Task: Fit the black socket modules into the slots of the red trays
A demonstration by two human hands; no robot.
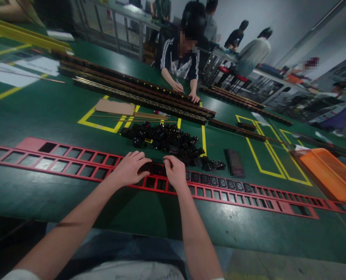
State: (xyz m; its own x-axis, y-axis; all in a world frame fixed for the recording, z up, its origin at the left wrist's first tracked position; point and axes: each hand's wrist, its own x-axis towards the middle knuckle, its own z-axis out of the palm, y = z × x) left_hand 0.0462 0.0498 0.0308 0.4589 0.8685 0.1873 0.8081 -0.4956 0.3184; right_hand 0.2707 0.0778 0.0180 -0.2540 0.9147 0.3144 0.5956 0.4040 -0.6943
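A long red metal frame (pixel 73 167) with two rows of rectangular cut-outs lies across the green table in front of me. My left hand (pixel 131 168) rests on it, fingers curled over a black socket module (pixel 157 168) seated in the upper row. My right hand (pixel 175 171) pinches the same module from the right side. Several black sockets (pixel 219 182) fill the upper row to the right of my hands. A heap of loose black socket modules (pixel 167 142) lies just beyond the frame.
Long dark rails (pixel 137 93) lie across the table's far side, with cardboard (pixel 116 107) and thin rods nearby. An orange tray (pixel 330 173) stands at the right. A person (pixel 181 58) opposite leans on the table with a pen; other people stand behind.
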